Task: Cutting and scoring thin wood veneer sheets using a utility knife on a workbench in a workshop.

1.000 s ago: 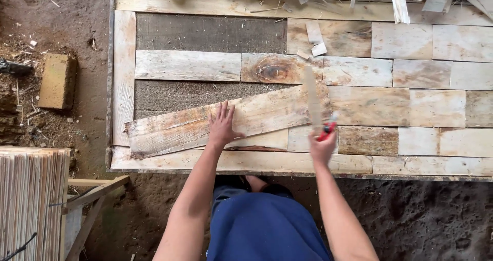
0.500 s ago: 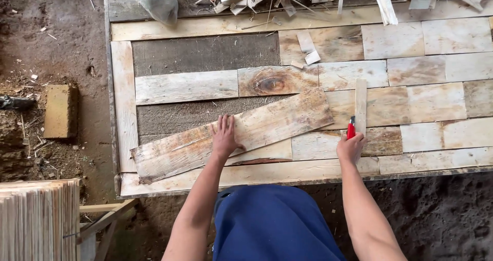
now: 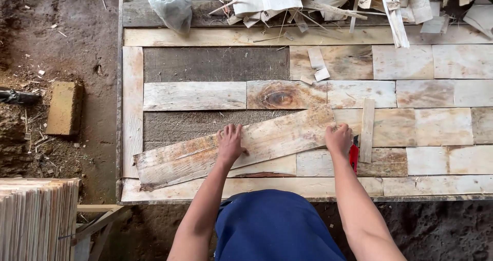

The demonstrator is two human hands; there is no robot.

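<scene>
A long pale wooden plank (image 3: 277, 137) lies slanted across a panel of joined wood pieces (image 3: 411, 117). My left hand (image 3: 230, 143) presses flat on the plank's middle, fingers spread. My right hand (image 3: 339, 139) rests fisted at the plank's right end, closed on a red-handled cutter (image 3: 354, 158) that pokes out below it. A thin upright wood strip (image 3: 367, 130) lies just right of that hand, loose on the panel.
Wood offcuts and scraps (image 3: 359, 4) pile along the far edge, with a clear plastic bag (image 3: 172, 4) at the left. A brick (image 3: 64, 108) lies on the dirt at left. A stack of thin slats (image 3: 36, 217) stands at lower left.
The thin strip left my right hand and now lies on the panel. My right hand moved left onto the plank's end. The view shifted nearer.
</scene>
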